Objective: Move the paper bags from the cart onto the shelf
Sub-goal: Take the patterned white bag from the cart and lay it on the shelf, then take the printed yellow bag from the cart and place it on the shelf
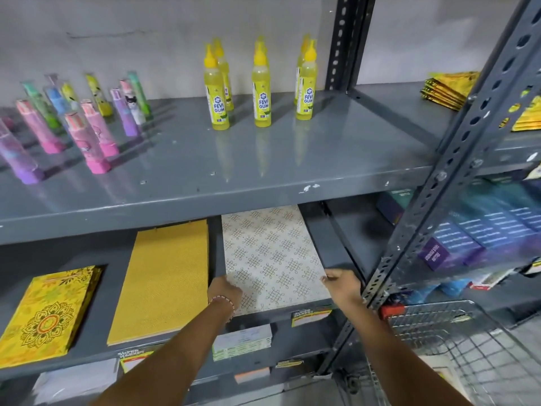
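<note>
Paper bags like the white patterned stack on the middle shelf are light, flat and floppy, so they will handle best as one squared pile, not singly. It lies flat between the plain yellow stack and the rack's upright post, its near edge at the shelf lip. Both hands flank it: the left hand rests on the near left corner, fingers flat on the paper, while the right hand touches the right edge with fingers partly curled (whether it pinches the stack or only nudges it is hard to tell). Smooth paper will likely slide and fan out, so pressing on the edges should suit it better than a lift from the top. A wire cart stands low to the right; what it holds is blurred.
</note>
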